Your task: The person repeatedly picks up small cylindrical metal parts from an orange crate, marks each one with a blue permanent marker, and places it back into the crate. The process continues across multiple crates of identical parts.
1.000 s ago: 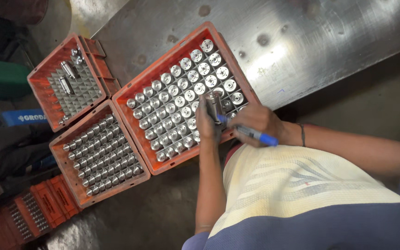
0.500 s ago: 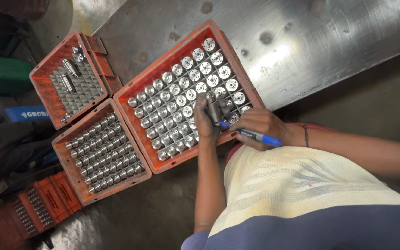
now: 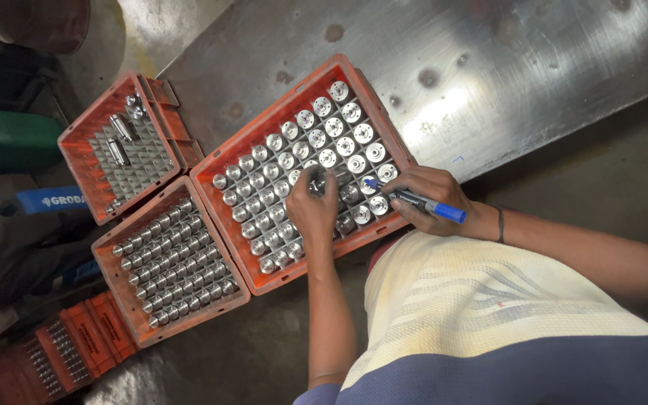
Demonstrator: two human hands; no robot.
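Observation:
A large orange crate [image 3: 228,147] on the steel table holds rows of upright shiny metal cylinders [image 3: 331,127]. My left hand [image 3: 311,212] is over the crate's middle, its fingers closed on one metal cylinder [image 3: 318,178] held low among the rows. My right hand [image 3: 425,196] rests at the crate's near right edge. It grips a blue-capped marker [image 3: 420,202] whose tip points toward the cylinders.
A second orange crate [image 3: 123,289] full of cylinders sits left of the big one. A smaller crate [image 3: 76,154] behind it holds a grey grid and a few loose parts [image 3: 118,142]. More orange trays [image 3: 76,337] and a green container [image 3: 16,139] lie at the left.
My left hand has brought the cylinder down from above the rows and a little to the left. My right hand stays at the crate's edge with the marker.

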